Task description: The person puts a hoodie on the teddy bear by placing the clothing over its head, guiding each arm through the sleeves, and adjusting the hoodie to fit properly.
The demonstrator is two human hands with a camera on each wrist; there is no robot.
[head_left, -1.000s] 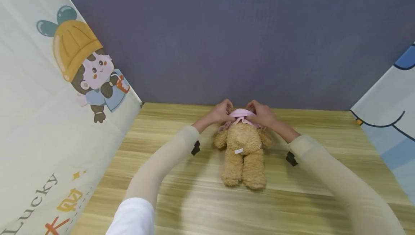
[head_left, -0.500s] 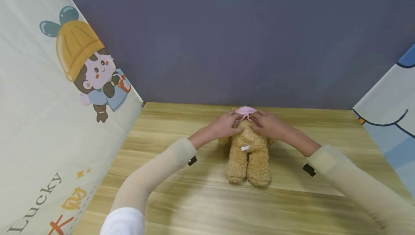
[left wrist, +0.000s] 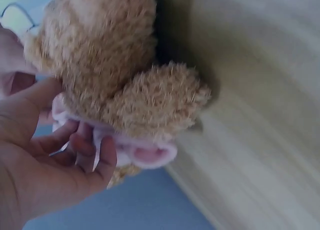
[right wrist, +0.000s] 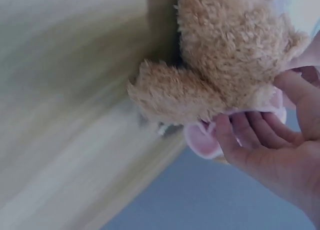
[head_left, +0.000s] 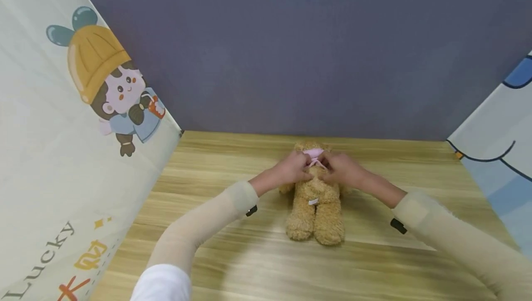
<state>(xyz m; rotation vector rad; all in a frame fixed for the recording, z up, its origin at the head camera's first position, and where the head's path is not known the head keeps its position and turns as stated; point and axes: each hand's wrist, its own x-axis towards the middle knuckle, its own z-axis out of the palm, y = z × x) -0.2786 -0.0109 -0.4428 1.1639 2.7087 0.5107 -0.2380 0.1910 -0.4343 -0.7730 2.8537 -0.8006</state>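
Note:
A light-brown plush teddy bear point(head_left: 315, 222) lies on the table with its back up, a small white tag point(head_left: 313, 201) low on that back. Pink cloth point(head_left: 313, 153) is wrapped about its neck, and thin pink ends meet at the nape. My left hand point(head_left: 290, 169) pinches the cloth from the left, fingers curled at its edge. From the other side my right hand point(head_left: 344, 169) pinches it too, close to the left. Rounded pink edges of the cloth point(left wrist: 150, 152) stick out below the bear's arm in both wrist views. The bear's face is hidden.
The wood-grain table point(head_left: 249, 264) ends at a dark grey-blue wall point(head_left: 291, 51) just beyond the bear's head. A printed white cloth point(head_left: 37, 107) hangs on the left, and another printed panel point(head_left: 503, 153) stands on the right.
Both hands have come down from beside the bear's head to its nape and drawn together. The pink ends now meet there, and more of the head's top shows.

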